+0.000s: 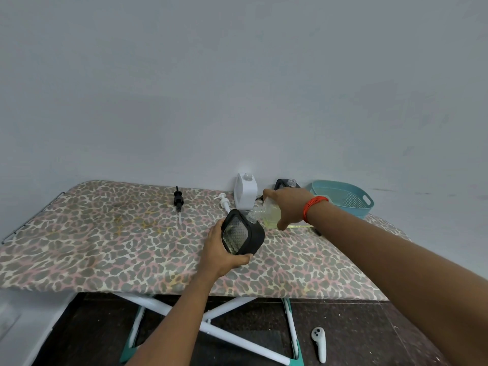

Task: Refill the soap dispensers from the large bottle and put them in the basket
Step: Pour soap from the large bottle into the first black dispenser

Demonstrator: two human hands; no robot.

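Head view: left hand (224, 250) grips dispenser (244, 233) by its sides, right hand (289, 206) tips bottle (265, 213). Bottle probably light, maybe slick; hold mid-body.

cover (105, 247): leopard print all over, grey blotches on cream, pink lines between
near dispenser (253, 233): black shell, clear window in a diamond grid, yellowish inside
bottle (269, 215): clear, pale yellow-green liquid
white dispenser (247, 194): far side, plain white
far dispenser (280, 184): just right of the white one, black
basket (330, 188): far right, teal, dotted with holes
black pump (178, 199): far left, black with a clear tube
white pump (223, 200): white
wristband (314, 207): orange-red
legs (158, 305): white, teal feet
floor (369, 339): dark brown, pale specks
controller (319, 344): white
wall (237, 88): pale grey
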